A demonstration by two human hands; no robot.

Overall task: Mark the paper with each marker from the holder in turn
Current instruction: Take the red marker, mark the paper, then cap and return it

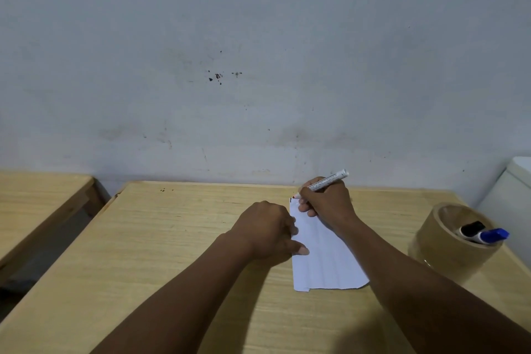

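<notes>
A white sheet of paper (324,261) lies on the wooden table (161,238), right of centre. My right hand (327,201) grips a white marker (324,182) with a red tip, uncapped, its tip touching the paper's far left corner. My left hand (267,230) rests on the paper's left edge, fingers curled, thumb pressing the sheet down; whether it holds a cap is hidden. A round brown holder (448,250) stands at the right, with a black-capped marker (471,228) and a blue-capped marker (492,234) leaning in it.
A pale grey wall (258,66) rises right behind the table's far edge. A second wooden table (37,198) stands to the left across a narrow gap. A white object (511,190) sits at the far right behind the holder.
</notes>
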